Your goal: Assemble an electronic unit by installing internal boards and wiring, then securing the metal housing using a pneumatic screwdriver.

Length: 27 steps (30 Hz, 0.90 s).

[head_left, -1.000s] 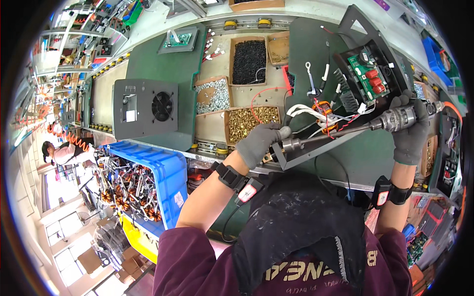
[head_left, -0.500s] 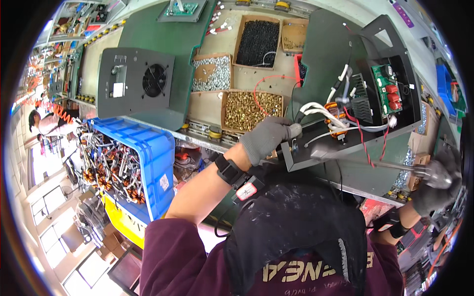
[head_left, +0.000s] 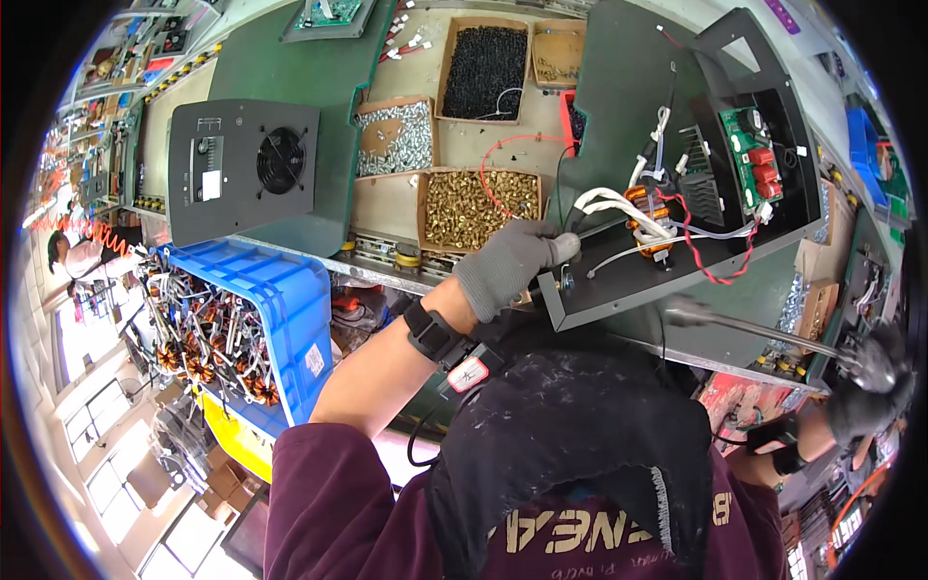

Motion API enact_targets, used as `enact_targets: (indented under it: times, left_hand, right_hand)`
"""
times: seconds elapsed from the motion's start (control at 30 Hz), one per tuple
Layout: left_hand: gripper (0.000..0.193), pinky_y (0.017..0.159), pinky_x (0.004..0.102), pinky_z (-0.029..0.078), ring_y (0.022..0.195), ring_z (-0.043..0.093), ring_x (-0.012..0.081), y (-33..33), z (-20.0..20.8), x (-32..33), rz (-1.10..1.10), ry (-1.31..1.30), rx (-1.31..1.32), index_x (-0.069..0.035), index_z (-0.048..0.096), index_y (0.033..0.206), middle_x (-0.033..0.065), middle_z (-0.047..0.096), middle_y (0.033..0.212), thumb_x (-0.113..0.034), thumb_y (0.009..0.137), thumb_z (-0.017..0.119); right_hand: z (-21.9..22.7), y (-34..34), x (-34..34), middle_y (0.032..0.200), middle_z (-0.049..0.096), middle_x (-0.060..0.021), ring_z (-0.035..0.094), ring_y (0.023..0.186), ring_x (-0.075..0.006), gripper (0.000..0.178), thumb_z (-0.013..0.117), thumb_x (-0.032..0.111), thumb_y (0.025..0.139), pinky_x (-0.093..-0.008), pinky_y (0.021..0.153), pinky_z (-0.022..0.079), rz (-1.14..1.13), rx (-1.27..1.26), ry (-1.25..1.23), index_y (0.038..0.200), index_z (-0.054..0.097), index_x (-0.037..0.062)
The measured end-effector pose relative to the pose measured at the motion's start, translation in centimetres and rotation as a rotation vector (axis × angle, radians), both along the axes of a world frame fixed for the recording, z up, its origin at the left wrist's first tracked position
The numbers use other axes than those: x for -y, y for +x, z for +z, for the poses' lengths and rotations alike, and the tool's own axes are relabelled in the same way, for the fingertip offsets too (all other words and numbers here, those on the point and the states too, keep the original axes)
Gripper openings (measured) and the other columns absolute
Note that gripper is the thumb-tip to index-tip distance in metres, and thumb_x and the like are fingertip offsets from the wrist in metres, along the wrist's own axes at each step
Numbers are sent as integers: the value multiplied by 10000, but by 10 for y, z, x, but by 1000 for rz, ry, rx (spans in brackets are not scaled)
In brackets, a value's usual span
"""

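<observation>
Open dark chassis [head_left: 623, 288], lying aslant on the green tabletop [head_left: 633, 92], directly right of the left hand [head_left: 512, 263], near end just beside the fingers. With that hand, gloved, pinches the corner of the end wall, thumb close to a silver bolt [head_left: 566, 279]. With the right hand [head_left: 882, 394], well apart at the far right, seems closed round the blurred body of a long-shafted driver [head_left: 773, 334], tip pointing back toward the left hand, just below the near edge of the chassis and off the bolt.

Probably in hand: a fastening step at that corner, driver clear of the bolt. Next, by judgement, calls for either setting the driver aside or lining up again, while steadying the corner.

To look at: matt black, shallow and long, full of loose wiring. Right of the left hand, thick white cables [head_left: 607, 200] and a copper-wound coil [head_left: 648, 215]; farther right, a finned heatsink [head_left: 701, 186], a green board [head_left: 742, 159] with red components, and a twisted red wire [head_left: 713, 278].
</observation>
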<state>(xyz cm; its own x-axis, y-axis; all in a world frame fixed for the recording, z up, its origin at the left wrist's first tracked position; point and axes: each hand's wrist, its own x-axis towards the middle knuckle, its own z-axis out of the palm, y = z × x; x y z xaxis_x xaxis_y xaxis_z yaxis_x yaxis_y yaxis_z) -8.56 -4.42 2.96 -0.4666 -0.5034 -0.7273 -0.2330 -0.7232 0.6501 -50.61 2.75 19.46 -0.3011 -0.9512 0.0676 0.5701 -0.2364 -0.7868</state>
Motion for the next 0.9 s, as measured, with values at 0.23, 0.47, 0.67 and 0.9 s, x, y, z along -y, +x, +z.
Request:
enact_targets:
  times: [0.23, 0.47, 0.67, 0.9]
  left_hand:
    - [410, 742, 247, 457, 821, 566, 107, -4, -2, -4, 91, 32, -1, 54, 618, 1054, 65, 636, 887, -323, 891, 616]
    - [422, 784, 240, 463, 876, 585, 119, -5, -3, -4, 134, 95, -4, 58, 600, 1097, 79, 645, 952, -312, 893, 618]
    - [433, 814, 235, 455, 902, 584, 111, -5, -10, -2, 36, 103, 26, 31, 602, 1127, 71, 653, 989, -326, 884, 636]
    - [431, 633, 256, 474, 714, 564, 97, -8, -14, -8, 180, 41, 5, 36, 648, 1007, 55, 635, 778, -355, 830, 684]
  right_hand:
    - [-104, 30, 48, 838, 481, -66, 483, 911, -215, 372, 592, 176, 859, -349, 814, 414, 245, 390, 239, 1129, 466, -48]
    - [-130, 37, 67, 844, 496, -65, 479, 916, -215, 372, 600, 165, 856, -342, 826, 416, 104, 237, 418, 1126, 477, -61]
    - [-120, 16, 70, 842, 478, -44, 469, 900, -198, 350, 574, 168, 865, -344, 843, 413, 130, 245, 386, 1125, 485, -50]
    - [-123, 55, 78, 855, 511, -48, 483, 862, -184, 312, 566, 161, 871, -334, 832, 417, 376, 525, 307, 1120, 512, -18]
